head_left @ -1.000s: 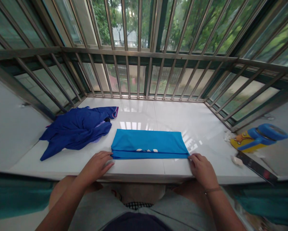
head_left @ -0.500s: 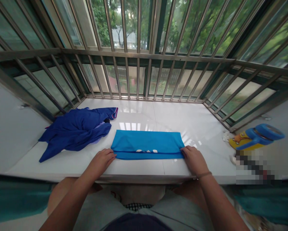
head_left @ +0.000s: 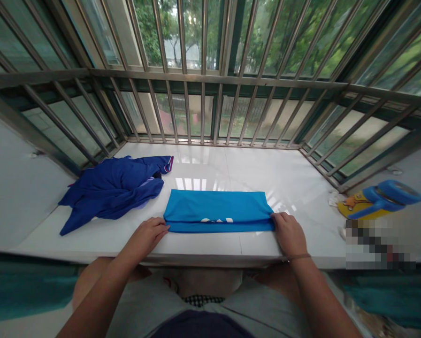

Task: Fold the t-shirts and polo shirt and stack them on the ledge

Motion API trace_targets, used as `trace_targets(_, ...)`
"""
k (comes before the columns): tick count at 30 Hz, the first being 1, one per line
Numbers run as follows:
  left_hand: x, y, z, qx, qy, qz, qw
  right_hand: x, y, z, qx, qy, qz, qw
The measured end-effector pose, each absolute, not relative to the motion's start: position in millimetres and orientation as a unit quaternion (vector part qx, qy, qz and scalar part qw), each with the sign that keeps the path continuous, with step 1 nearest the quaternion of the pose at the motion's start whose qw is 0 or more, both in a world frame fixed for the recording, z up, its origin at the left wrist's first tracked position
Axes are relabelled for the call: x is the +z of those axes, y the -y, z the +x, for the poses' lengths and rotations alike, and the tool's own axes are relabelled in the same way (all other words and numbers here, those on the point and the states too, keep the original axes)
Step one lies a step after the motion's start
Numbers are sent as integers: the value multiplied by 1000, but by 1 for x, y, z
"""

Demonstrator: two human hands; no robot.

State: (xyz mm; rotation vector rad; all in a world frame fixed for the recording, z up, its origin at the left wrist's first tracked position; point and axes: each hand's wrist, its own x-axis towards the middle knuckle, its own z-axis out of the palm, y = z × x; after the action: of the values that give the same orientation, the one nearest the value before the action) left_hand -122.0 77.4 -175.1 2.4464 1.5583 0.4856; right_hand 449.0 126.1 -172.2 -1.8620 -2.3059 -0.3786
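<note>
A light blue garment [head_left: 215, 206] lies folded into a flat band on the white sill [head_left: 284, 178], white print showing at its near fold. My left hand [head_left: 147, 236] pinches the band's near left corner with curled fingers. At the near right corner my right hand [head_left: 289, 232] grips the fold in the same way. Both hands rest on the sill close to its front edge.
A crumpled dark blue garment [head_left: 113, 188] lies on the sill to the left. Metal window bars [head_left: 203, 84] fence the sill on three sides. On the right ledge sit a blue and yellow device [head_left: 379, 199] and a blurred dark object [head_left: 379, 244].
My right hand has slid inward and slightly away from me along the near fold, and the band's right end now looks narrower. My left hand has barely moved.
</note>
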Motion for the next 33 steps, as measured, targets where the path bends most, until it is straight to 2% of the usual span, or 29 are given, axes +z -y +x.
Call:
trace_targets(6, -175, -77, -123, 165, -530, 825, 103, -173, -128, 449, -135, 752, -639, 89)
trace_targets(13, -173, -71, -117, 228, -553, 790, 135, -183, -125, 449, -78, 685, -708, 151)
trace_targets(19, -173, -83, -106, 306, -659, 670, 153, -189, -138, 433, -26, 594, -791, 145)
trace_targets(25, -164, -97, -97, 349, -662, 633, 198, -186, -164, 454, 41, 565, -804, 182)
trace_targets(29, -156, -107, -83, 392, -645, 593, 280, -166, -173, 471, 19, 516, -828, 221)
trace_targets(33, -145, -135, -54, 430, -569, 541, 446, -131, -175, 446, 3, 515, -789, 334)
